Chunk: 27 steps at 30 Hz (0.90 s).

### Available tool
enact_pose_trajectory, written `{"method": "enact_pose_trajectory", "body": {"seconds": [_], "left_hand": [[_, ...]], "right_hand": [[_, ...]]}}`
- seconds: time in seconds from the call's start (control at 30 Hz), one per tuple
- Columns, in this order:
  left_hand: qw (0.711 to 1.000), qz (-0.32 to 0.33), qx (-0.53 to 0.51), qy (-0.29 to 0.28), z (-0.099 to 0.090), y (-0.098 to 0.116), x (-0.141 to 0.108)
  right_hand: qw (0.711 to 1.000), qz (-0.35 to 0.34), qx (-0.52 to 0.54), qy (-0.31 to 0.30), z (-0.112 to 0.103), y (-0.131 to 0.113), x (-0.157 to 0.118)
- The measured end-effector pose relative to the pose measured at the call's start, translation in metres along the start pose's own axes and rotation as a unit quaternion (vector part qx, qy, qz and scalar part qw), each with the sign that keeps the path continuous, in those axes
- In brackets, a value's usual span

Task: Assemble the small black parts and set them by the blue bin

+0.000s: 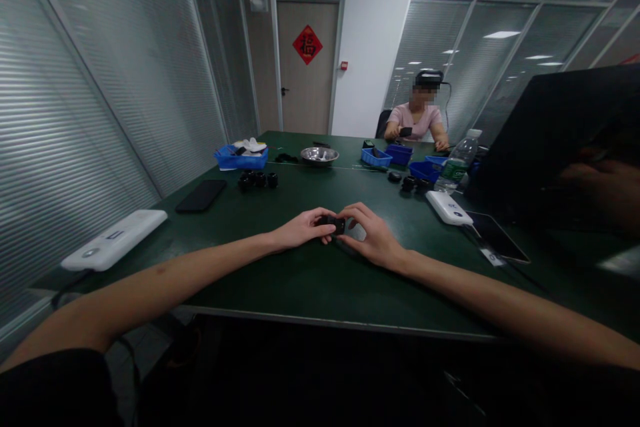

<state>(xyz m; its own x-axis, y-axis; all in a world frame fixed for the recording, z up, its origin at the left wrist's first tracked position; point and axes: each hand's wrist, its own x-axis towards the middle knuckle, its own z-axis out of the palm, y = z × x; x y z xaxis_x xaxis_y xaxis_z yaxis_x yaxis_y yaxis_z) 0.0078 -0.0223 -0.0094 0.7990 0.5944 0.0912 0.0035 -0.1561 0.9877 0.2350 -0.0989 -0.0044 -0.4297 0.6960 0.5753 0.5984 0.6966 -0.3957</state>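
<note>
My left hand (pixel 299 229) is closed around a small black part (pixel 341 225), its thumb lying along the near side. My right hand (pixel 374 239) pinches the right end of the same part between thumb and fingertips. Both hands are over the middle of the green table (pixel 300 287). The part looks short and blocky; its left portion is hidden by my fingers, and I cannot make out its exact kind. Beyond my hands to the left sits a cluster of small round black parts (pixel 260 179), with similar black parts (pixel 409 183) at the right.
A steel bowl (pixel 308 161), a filled blue basket (pixel 242 159) and blue trays (pixel 376 159) stand farther back. Phones (pixel 201 196) and white power banks (pixel 115 240) lie at both sides. A water bottle (pixel 456 163) and dark panel (pixel 555 140) are right. A person (pixel 417 121) sits opposite.
</note>
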Motion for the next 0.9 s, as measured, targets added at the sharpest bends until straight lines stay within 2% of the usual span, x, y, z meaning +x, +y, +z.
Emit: {"method": "enact_pose_trajectory", "body": {"seconds": [0.13, 0.27, 0.57, 0.8, 0.9], "left_hand": [[1.0, 0.007, -0.002, 0.013, 0.0001, -0.002, 0.0013], [1.0, 0.014, -0.007, 0.026, -0.0003, -0.0019, 0.001], [1.0, 0.008, -0.021, 0.018, 0.0004, -0.0042, 0.0014], [0.999, 0.012, -0.032, 0.036, -0.0005, -0.0055, 0.0018], [0.999, 0.008, -0.035, 0.026, -0.0011, -0.0059, 0.0016]], "right_hand": [[1.0, 0.017, 0.011, 0.013, 0.0012, 0.0002, 0.0001], [0.998, 0.062, 0.033, -0.007, 0.0015, 0.0016, -0.0005], [1.0, 0.012, 0.013, 0.003, 0.0019, 0.0002, 0.0016], [0.997, 0.069, 0.027, -0.003, 0.0015, 0.0025, 0.0032], [0.998, 0.048, 0.028, -0.006, 0.0013, 0.004, 0.0023]]}}
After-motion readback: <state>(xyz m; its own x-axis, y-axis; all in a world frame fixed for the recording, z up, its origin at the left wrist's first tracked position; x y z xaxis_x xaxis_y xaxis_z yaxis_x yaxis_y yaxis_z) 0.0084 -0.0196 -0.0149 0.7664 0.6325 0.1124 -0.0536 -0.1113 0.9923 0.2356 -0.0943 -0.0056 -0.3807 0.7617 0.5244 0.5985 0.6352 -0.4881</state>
